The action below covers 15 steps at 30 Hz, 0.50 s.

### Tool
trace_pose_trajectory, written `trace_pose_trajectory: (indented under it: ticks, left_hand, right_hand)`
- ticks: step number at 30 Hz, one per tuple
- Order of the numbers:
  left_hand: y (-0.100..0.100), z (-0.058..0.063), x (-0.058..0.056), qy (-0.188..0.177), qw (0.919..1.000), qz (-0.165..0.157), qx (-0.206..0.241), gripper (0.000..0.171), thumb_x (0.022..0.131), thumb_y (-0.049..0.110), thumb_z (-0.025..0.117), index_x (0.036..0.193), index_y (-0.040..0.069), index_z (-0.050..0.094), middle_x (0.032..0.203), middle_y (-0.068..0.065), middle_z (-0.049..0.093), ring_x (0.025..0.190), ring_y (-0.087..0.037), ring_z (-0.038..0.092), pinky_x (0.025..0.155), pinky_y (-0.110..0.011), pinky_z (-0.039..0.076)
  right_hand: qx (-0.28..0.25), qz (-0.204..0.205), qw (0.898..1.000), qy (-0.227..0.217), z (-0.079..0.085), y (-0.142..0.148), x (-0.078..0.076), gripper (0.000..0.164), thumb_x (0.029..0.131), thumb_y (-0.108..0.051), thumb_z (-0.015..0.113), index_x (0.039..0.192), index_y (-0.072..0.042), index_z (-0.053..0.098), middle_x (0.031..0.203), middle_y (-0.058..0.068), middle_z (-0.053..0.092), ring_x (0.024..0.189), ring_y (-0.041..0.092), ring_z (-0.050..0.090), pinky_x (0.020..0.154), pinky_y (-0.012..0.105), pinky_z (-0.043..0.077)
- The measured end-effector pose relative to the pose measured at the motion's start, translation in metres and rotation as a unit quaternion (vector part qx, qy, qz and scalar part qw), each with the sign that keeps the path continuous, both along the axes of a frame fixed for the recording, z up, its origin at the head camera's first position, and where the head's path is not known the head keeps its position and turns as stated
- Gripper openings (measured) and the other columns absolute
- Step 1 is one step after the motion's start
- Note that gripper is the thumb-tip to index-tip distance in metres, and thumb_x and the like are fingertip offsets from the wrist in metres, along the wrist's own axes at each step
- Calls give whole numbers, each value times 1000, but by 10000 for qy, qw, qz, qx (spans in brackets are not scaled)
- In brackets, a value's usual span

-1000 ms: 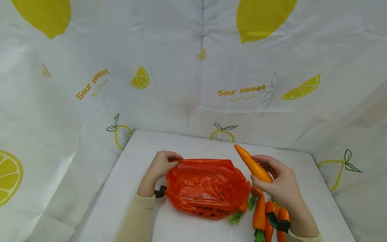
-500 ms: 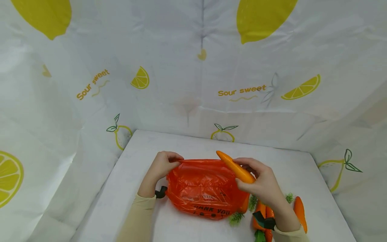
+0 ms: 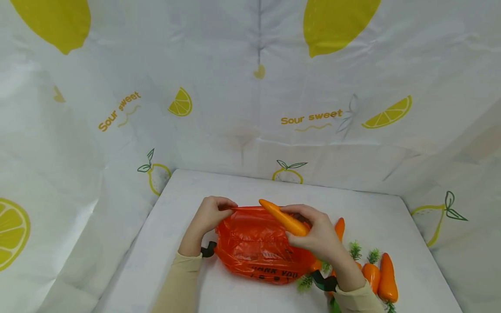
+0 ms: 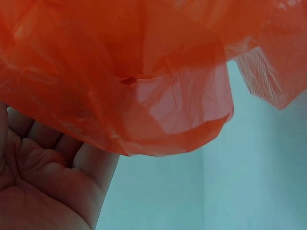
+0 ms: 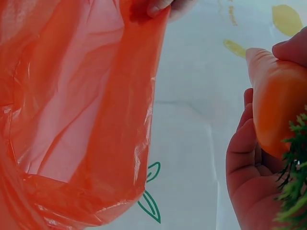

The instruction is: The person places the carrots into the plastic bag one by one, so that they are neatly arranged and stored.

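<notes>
Right hand (image 3: 318,232) grips carrot (image 3: 285,218) | long axis slanting, tip far-left | bag (image 3: 254,248) just left of that hand | left hand (image 3: 212,213) pinches bag's far-left edge

Counted 1 L grip (image 3: 211,213) + 1 R grip (image 3: 313,228), 2 sleeves (image 3: 176,280) & 2 dark wrist bands (image 3: 209,249). There was 1 red bag (image 3: 262,254). Carrots: 1 held carrot (image 3: 283,217) in R grip, plus min. 5 loose carrots (image 3: 388,278) on 1 counter (image 3: 250,190); exact no. unclear, as R arm hid some. Wall sheet (image 3: 219,130) print incl. 2 big solid lemons (image 3: 340,26), 3 lemon slices (image 3: 389,112), 3 outlined lemons (image 3: 287,175), 2 hearts (image 3: 259,71), 2 "Sour sweet" txts (image 3: 312,116), approx. 1 faint leaf sprig (image 3: 348,114).
</notes>
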<state>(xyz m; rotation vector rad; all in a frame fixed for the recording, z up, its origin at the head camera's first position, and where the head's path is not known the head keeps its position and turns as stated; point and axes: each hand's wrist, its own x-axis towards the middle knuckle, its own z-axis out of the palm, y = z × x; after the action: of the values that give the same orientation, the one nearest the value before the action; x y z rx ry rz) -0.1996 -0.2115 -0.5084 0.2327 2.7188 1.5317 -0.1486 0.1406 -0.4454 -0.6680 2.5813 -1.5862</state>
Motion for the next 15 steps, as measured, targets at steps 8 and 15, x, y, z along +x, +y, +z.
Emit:
trace_pose_trajectory:
  ticks: [8, 15]
  left_hand:
    - [0, 3, 1, -12, 10000, -9, -9, 18, 101, 9, 79, 107, 23, 89, 106, 4, 84, 95, -15, 76, 88, -39, 67]
    - [-1, 1, 0, 13, 10000, -5, 16, 19, 101, 9, 78, 106, 23, 89, 105, 5, 84, 95, -15, 75, 88, -39, 66]
  right_hand:
    - [92, 118, 9999, 22, -7, -8, -2, 64, 84, -1, 88, 135, -38, 76, 122, -2, 74, 95, 32, 68, 71, 33, 63]
    - [110, 307, 9994, -78, -12, -20, -6, 65, 82, 2, 86, 134, -36, 77, 130, -1, 75, 91, 30, 67, 68, 33, 62]
